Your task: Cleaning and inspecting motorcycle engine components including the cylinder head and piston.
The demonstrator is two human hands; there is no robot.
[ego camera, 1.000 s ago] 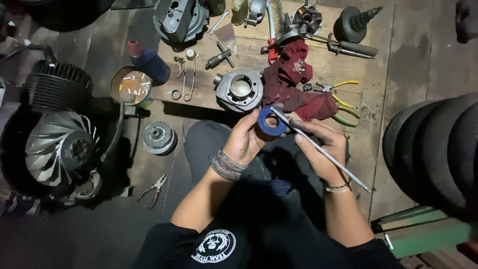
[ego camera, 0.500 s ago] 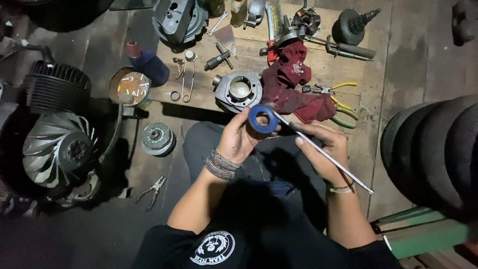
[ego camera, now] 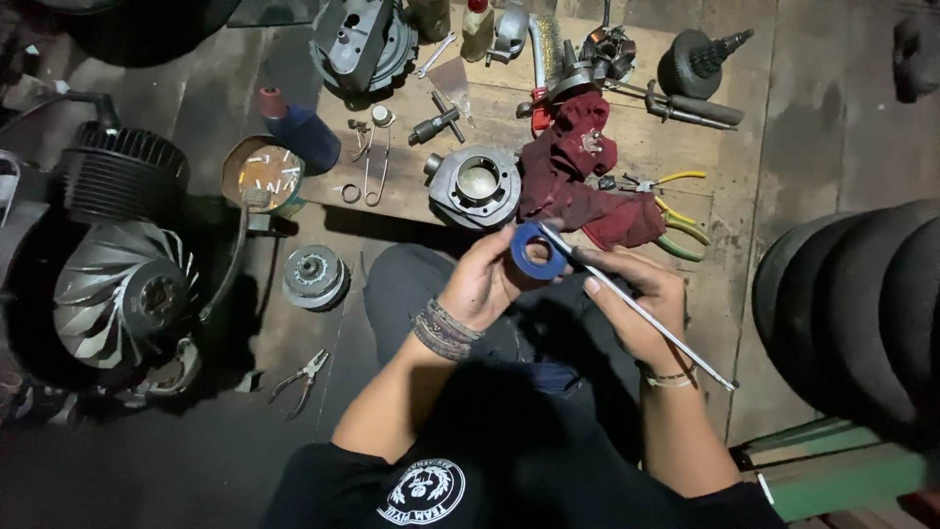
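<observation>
- Your left hand (ego camera: 487, 284) grips the blue tape roll (ego camera: 538, 251), held up just below the engine cylinder (ego camera: 475, 186).
- Your right hand (ego camera: 632, 299) is closed around a thin metal rod (ego camera: 636, 306), whose tip touches the roll.
- The red rag (ego camera: 578, 181) lies right of the cylinder; yellow-handled pliers (ego camera: 676, 211) lie beyond it.
- A finned fan wheel (ego camera: 122, 294) sits well left of the cylinder.

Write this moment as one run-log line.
left hand: holds blue tape roll | right hand: holds metal rod | ahead: engine cylinder, red rag
</observation>
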